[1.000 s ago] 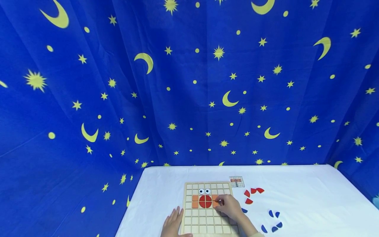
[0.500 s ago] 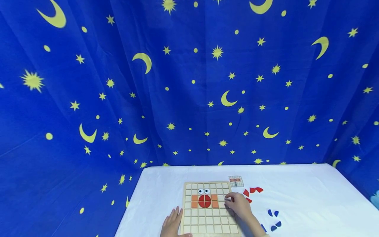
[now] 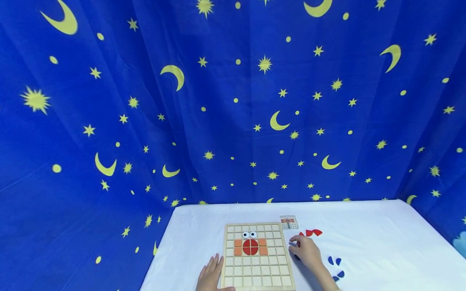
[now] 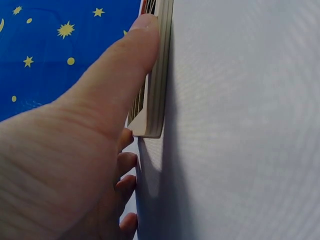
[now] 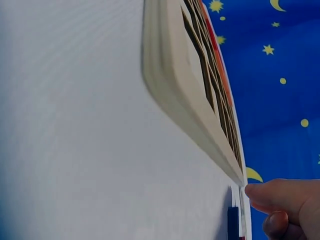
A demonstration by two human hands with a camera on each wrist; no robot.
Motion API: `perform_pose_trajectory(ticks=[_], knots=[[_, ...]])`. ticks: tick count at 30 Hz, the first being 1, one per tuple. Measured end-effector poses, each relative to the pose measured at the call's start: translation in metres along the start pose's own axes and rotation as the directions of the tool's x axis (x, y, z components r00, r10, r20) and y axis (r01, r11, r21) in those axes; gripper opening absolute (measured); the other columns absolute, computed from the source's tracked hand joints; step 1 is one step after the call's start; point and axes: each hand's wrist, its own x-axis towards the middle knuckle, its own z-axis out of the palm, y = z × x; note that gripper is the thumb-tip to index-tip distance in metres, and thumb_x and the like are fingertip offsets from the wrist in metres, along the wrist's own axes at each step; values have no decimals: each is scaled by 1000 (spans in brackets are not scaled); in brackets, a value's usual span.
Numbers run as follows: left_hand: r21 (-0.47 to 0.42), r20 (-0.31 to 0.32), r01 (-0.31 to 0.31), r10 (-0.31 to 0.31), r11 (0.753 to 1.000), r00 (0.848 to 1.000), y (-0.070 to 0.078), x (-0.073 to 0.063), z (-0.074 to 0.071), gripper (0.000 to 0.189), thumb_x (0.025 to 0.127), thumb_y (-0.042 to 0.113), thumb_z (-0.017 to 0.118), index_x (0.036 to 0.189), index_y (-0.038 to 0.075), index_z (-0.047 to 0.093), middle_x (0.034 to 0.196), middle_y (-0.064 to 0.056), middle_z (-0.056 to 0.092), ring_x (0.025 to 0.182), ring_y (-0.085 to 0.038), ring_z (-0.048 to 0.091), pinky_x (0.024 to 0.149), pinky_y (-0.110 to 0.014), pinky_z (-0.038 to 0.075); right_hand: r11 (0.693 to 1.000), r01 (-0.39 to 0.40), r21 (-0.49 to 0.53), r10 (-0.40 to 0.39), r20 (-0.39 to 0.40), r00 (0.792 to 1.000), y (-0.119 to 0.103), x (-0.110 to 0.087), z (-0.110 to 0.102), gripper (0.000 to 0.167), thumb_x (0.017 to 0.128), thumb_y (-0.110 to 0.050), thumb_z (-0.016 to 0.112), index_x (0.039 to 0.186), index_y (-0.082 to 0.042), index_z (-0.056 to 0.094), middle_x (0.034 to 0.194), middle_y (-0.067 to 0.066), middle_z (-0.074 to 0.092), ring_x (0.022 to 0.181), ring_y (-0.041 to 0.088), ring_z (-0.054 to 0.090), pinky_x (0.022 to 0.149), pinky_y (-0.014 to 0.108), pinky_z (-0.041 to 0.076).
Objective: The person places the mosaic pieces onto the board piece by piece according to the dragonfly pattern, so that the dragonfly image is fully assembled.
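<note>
A wooden grid board [image 3: 257, 270] lies on the white table, holding a red circle [image 3: 246, 243] of quarter pieces, two googly-eye pieces [image 3: 253, 234] and orange squares [image 3: 263, 251] on both sides. My left hand [image 3: 210, 274] rests at the board's near left corner, fingers stretched along its left side. Its thumb lies on the near rim in the left wrist view. My right hand [image 3: 307, 252] is just right of the board, fingers loosely bent, and nothing shows in its grasp. Below its fingertips, a flat blue piece [image 5: 233, 222] lies on the table, mostly covered by the hand in the head view.
A small pattern card [image 3: 289, 222] lies by the board's far right corner. Beyond my right hand are red quarter-circle pieces [image 3: 317, 233]; to its right lie several blue half-circle pieces [image 3: 338, 261]. A blue star-and-moon curtain [image 3: 233, 121] hangs behind the table.
My right hand has moved right from the orange squares, off the board, to the table beside it, covering the blue piece there. The left hand stays at the board's corner.
</note>
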Motion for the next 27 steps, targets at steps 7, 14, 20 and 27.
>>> perform_pose_trajectory(ticks=[7,14,20,27], knots=[[-19,17,13,-13,1000,1000,0,1,-1,105,71,56,75,142,-9,34,148,-34,29,136,-56,23,106,-73,19,1000,-26,-7,26,-13,1000,10,-1,-7,25,71,-10,77,95,-4,72,57,-3,50,51,10,42,47,23,29],[-20,33,27,-26,999,999,-2,2,-1,105,71,56,75,142,-9,33,149,-34,28,137,-56,22,106,-72,19,998,-51,-31,50,-34,998,20,-2,-12,28,71,-9,77,98,-1,72,60,-2,51,54,11,42,48,23,28],[-33,39,31,-29,999,999,-1,3,-1,105,72,56,75,143,-9,32,149,-34,27,137,-56,21,106,-73,18,996,-82,-25,81,-16,997,25,-5,-16,34,73,-14,77,103,1,70,57,-2,51,53,11,44,50,23,30],[-35,42,35,-33,999,999,0,3,-1,105,71,55,75,143,-9,32,149,-34,28,138,-55,21,107,-72,17,996,-84,-26,83,-2,997,31,-4,-15,37,74,-18,78,104,2,69,60,-2,53,55,11,46,52,24,32]])
